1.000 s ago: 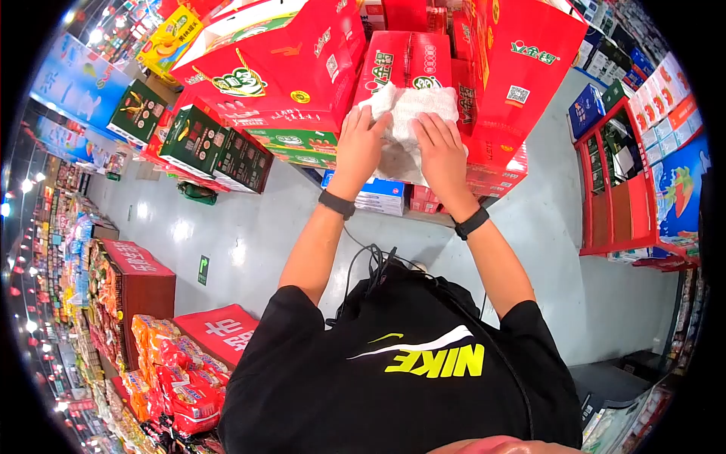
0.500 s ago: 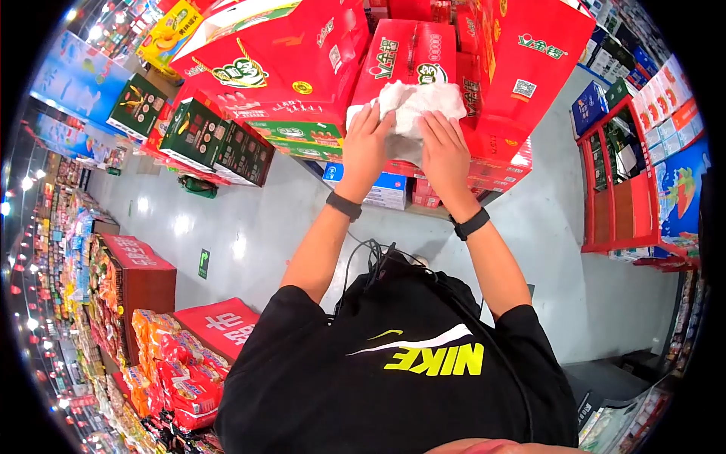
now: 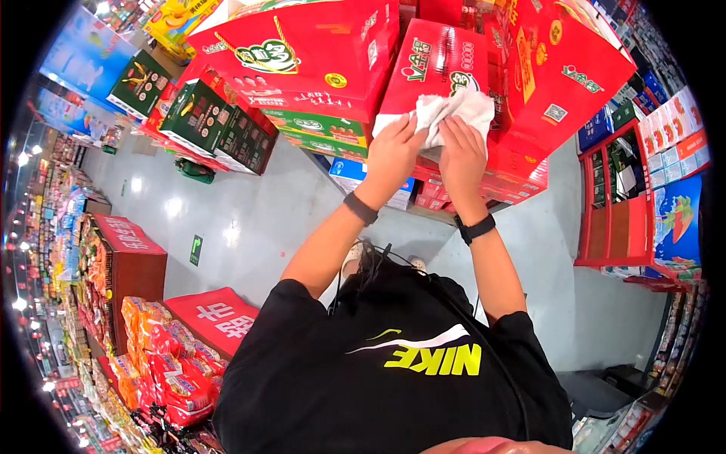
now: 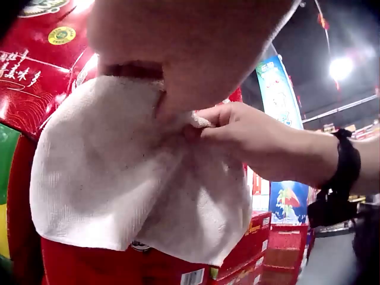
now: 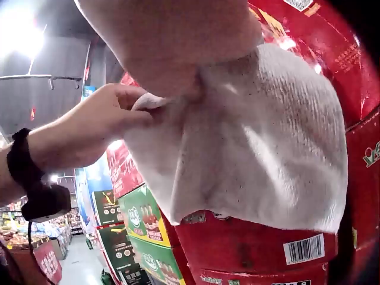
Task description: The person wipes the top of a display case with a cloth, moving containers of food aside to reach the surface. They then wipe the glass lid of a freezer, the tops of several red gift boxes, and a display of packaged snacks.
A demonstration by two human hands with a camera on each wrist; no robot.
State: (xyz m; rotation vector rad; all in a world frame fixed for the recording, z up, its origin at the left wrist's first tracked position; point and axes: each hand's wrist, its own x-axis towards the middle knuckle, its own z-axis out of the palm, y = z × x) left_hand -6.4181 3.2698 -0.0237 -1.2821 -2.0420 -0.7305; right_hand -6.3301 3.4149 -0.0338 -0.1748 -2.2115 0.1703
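Note:
A white cloth (image 3: 454, 113) lies bunched over the front edge of a red gift box (image 3: 431, 72). On its left side my left hand (image 3: 393, 151) pinches the cloth between thumb and fingers, as the right wrist view shows of that left hand (image 5: 95, 127). My right hand (image 3: 463, 159) grips the cloth close beside it, thumb tucked under the fabric; in the left wrist view this right hand (image 4: 249, 139) holds a fold. Below the hands the cloth (image 4: 113, 172) hangs down over the red box front, with small dark specks on it.
A large red gift bag (image 3: 310, 60) stands left of the box, another red bag (image 3: 563, 83) right of it. Green cartons (image 3: 321, 132) and a blue-and-white box (image 3: 352, 174) sit lower down. Snack packs (image 3: 174, 371) are piled at lower left, and a red shelf (image 3: 616, 197) stands at right.
The boxes, cloth and both hands have shifted right in the head view. My fingers, flatter on the cloth before, are now more curled, and the cloth is gathered between them.

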